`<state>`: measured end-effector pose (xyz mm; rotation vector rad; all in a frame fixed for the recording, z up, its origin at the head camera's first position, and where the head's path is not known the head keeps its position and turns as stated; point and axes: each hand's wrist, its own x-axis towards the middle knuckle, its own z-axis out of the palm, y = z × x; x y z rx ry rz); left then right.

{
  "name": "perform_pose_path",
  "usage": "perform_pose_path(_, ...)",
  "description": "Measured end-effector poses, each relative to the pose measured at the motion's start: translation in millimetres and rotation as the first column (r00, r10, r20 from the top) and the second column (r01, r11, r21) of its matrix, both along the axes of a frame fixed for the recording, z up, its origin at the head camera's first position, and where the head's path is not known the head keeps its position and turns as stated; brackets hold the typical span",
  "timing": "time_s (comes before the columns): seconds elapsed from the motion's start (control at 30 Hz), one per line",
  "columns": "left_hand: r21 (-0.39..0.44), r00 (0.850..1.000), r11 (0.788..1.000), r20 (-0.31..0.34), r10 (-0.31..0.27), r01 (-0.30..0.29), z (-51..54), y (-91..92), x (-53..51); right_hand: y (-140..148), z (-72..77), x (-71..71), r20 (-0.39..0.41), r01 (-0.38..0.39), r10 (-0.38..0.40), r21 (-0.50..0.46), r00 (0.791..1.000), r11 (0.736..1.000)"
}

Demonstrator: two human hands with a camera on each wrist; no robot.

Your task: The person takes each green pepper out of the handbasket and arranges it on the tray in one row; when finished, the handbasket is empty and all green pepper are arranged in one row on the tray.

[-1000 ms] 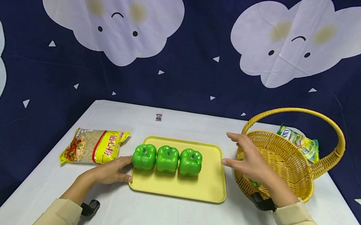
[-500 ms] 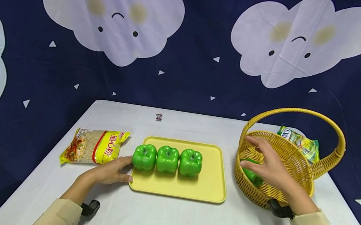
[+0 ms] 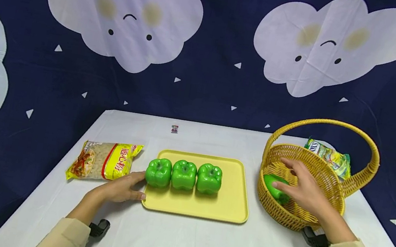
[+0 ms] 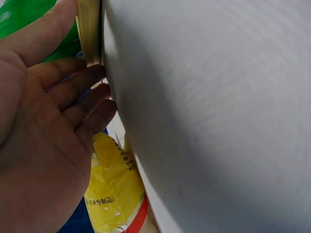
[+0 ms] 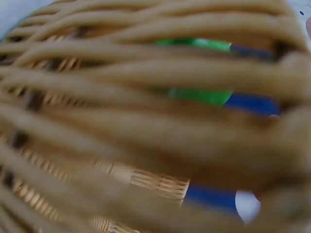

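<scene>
A yellow tray (image 3: 230,199) bears three green bell peppers (image 3: 183,175) in a row. Beside its left end rests my left hand (image 3: 120,188), thumb at the tray's rim; the left wrist view shows the palm (image 4: 46,141) with fingers relaxed, holding nothing. Over the wicker basket (image 3: 278,215) at the right reaches my right hand (image 3: 303,188), fingers spread and apart. Partly under its thumb, a smooth green vegetable (image 3: 270,183) lies in the basket; its kind is unclear. Blurred wicker (image 5: 146,116) fills the right wrist view, with green showing through gaps.
A yellow noodle packet (image 3: 105,161) lies left of the tray. Behind the basket is a green snack bag (image 3: 330,156). The basket's tall handle (image 3: 333,122) arches above it. A small sticker-like mark (image 3: 175,129) is near the table's back edge.
My right hand has moved rightward from the gap beside the tray to over the basket, uncovering more of the green vegetable there. My left hand has stayed put.
</scene>
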<state>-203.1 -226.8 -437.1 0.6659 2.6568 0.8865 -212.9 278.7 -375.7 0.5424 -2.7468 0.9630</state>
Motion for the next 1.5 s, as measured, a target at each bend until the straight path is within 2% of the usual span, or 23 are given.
perform_pose_path(0.33,-0.004,1.0,1.0,0.016,0.018,-0.018,-0.4,0.0,-0.1,11,-9.0,0.6,0.053,0.015,-0.017,0.042,0.998,0.999)
perform_pose_path(0.63,0.003,1.0,1.0,0.014,0.003,-0.003,-1.7,-0.2,-0.6,16,-18.7,-2.7,0.101,0.016,-0.021,0.044,0.995,0.999)
perform_pose_path(1.17,-0.009,0.999,1.0,0.02,0.025,-0.025,-0.7,0.0,0.0,21,-27.4,-7.6,0.172,0.03,-0.046,0.09,0.984,0.995)
perform_pose_path(1.5,-0.01,1.0,1.0,0.016,0.018,-0.018,-0.2,0.1,0.1,21,-31.1,-6.4,0.177,0.007,-0.026,0.109,0.984,0.994)
